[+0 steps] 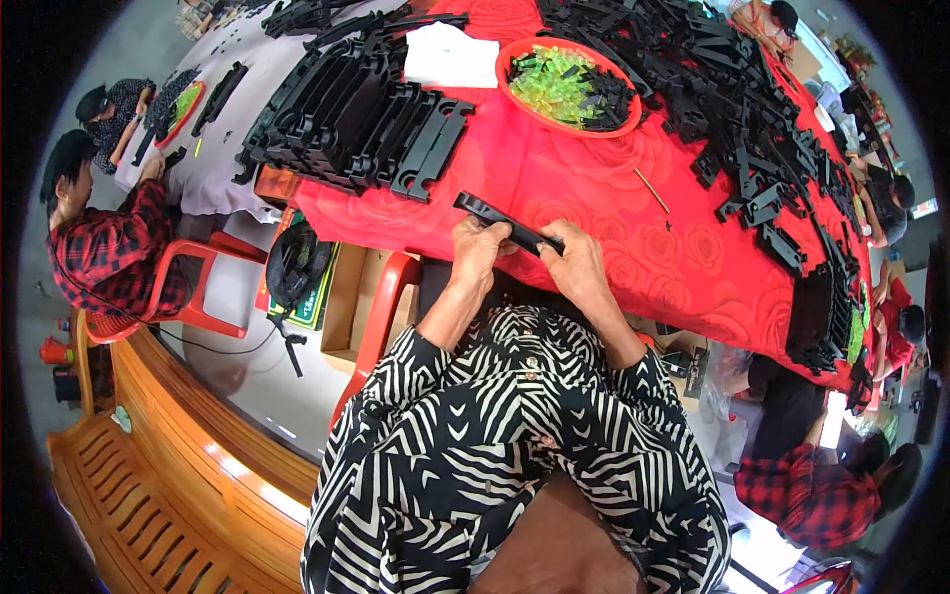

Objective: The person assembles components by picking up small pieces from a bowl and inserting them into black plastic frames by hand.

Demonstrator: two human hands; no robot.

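Note:
A long black plastic part [515,232] is held between my two hands, just over the near edge of the red tablecloth. My left hand [479,247] grips it nearer its left end, thumb on top. Around its right end my right hand [577,259] is closed, with the thumb pressing on it. Whether a smaller piece sits under my fingers, I cannot tell. Beyond my left hand, similar black parts [432,148] stand in a tight row. Farther off, a red oval basket [571,132] holds yellow-green translucent pieces [546,81] and small black pieces [606,102].
A heap of black parts [708,74] spreads over the far right of the red tablecloth [614,198]. White paper [450,57] lies beside the basket, and a thin stick [653,190] rests nearer. A person in a checked shirt [119,243] sits at left; others sit at right.

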